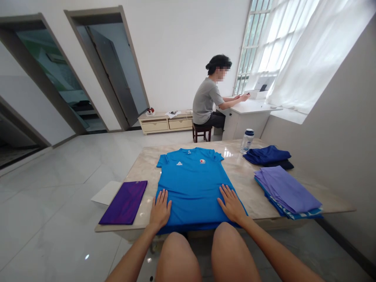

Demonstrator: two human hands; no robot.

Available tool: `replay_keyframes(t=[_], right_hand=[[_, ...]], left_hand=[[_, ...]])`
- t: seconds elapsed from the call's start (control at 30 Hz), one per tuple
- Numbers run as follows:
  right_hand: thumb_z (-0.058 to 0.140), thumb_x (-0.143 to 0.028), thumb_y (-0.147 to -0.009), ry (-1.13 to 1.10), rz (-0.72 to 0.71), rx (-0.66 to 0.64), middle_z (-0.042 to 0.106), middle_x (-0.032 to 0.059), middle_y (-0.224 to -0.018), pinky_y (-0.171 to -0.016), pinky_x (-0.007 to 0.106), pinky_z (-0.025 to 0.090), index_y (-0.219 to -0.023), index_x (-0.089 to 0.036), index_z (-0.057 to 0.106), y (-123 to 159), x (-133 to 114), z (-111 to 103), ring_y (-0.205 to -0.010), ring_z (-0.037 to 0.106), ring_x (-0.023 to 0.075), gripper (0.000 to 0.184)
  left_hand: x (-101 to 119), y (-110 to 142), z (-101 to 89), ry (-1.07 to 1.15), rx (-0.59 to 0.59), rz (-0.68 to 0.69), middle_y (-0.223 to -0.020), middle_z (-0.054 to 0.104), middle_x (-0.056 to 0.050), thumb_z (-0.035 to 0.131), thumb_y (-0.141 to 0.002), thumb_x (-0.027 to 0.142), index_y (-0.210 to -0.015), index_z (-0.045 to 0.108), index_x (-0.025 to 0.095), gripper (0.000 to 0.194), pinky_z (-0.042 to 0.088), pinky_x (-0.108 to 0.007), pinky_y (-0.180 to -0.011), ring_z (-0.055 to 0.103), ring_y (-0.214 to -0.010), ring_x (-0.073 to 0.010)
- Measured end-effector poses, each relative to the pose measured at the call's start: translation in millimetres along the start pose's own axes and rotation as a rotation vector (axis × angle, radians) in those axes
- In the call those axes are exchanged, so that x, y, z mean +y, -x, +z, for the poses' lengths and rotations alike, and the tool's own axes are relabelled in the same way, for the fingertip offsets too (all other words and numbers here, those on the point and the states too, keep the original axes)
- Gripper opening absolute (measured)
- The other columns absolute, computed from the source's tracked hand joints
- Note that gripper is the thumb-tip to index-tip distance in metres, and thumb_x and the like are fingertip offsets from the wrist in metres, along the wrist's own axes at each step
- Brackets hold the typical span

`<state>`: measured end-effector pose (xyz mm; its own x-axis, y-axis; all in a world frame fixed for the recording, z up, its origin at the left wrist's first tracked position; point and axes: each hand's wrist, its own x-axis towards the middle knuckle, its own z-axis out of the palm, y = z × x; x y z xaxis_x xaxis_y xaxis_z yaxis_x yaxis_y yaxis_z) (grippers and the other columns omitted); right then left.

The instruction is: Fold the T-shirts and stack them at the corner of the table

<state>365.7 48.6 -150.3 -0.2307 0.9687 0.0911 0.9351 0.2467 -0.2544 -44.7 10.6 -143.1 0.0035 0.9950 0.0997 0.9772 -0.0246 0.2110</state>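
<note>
My left hand (pixel 160 210) and my right hand (pixel 232 204) lie flat and wide open on the bottom of a blue T-shirt (pixel 190 184) — pressing down, not holding it. The shirt lies spread out on a marble table (pixel 235 164) near my edge, between a folded purple cloth (pixel 125 202) and a stack of folded clothes (pixel 288 192).

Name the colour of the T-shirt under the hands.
The short-sleeved cloth T-shirt is bright blue, best seen in the head view.
</note>
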Motion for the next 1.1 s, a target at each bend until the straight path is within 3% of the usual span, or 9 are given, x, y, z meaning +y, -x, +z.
replay_keyframes(t=[0.2, 0.7, 0.83, 0.97, 1.1], right_hand=[[0.031, -0.056, -0.111, 0.039, 0.027, 0.003, 0.027, 0.0112, -0.182, -0.138, 0.054, 0.02, -0.174, -0.015, 0.039, -43.9, 10.9, -0.2, -0.17, 0.022, 0.0322, 0.075], [0.032, -0.054, -0.111, 0.036, 0.067, 0.012, 0.025, 0.0133, -0.183, -0.138, 0.053, 0.014, -0.174, -0.012, 0.035, -220.1, 29.1, 12.9, -0.17, 0.02, 0.0327, 0.075], [0.031, -0.054, -0.112, 0.055, 0.077, 0.023, 0.026, 0.0141, -0.183, -0.137, 0.054, 0.017, -0.174, -0.011, 0.035, -260.8, 36.3, 17.4, -0.17, 0.021, 0.0337, 0.076], [0.027, -0.054, -0.113, 0.089, 0.067, 0.017, 0.026, 0.0139, -0.182, -0.137, 0.055, 0.019, -0.174, -0.01, 0.034, -279.4, 40.5, 19.0, -0.17, 0.021, 0.0335, 0.076], [0.023, -0.054, -0.113, 0.123, 0.066, -0.004, 0.023, 0.0132, -0.183, -0.138, 0.053, 0.019, -0.175, -0.009, 0.032, -270.2, 41.8, 18.6, -0.17, 0.02, 0.0329, 0.076]], left_hand=[[-4.0, -46.2, -0.6, -0.008, -0.003, -0.009, -0.179, 0.035, -0.014, 0.032, -0.112, 0.044, -0.173, 0.038, 0.015, 0.068, 0.018, -0.058, -0.139, 0.03, -0.169, -0.0323], [-12.5, -210.3, 22.4, 0.052, 0.072, -0.019, -0.177, 0.04, -0.015, 0.036, -0.11, 0.04, -0.171, 0.042, 0.017, 0.065, 0.015, -0.061, -0.138, 0.032, -0.167, -0.0357], [-12.5, -248.7, 23.8, 0.004, 0.024, -0.029, -0.18, 0.034, -0.016, 0.031, -0.111, 0.041, -0.172, 0.039, 0.012, 0.067, 0.018, -0.063, -0.137, 0.028, -0.168, -0.0354], [-10.9, -268.6, 22.1, -0.066, -0.016, -0.048, -0.182, 0.03, -0.014, 0.026, -0.112, 0.041, -0.173, 0.034, 0.011, 0.068, 0.018, -0.061, -0.138, 0.025, -0.17, -0.032], [-7.1, -262.5, 18.9, -0.111, -0.039, -0.055, -0.183, 0.028, -0.012, 0.023, -0.113, 0.04, -0.174, 0.031, 0.01, 0.069, 0.017, -0.058, -0.139, 0.023, -0.17, -0.0306]])
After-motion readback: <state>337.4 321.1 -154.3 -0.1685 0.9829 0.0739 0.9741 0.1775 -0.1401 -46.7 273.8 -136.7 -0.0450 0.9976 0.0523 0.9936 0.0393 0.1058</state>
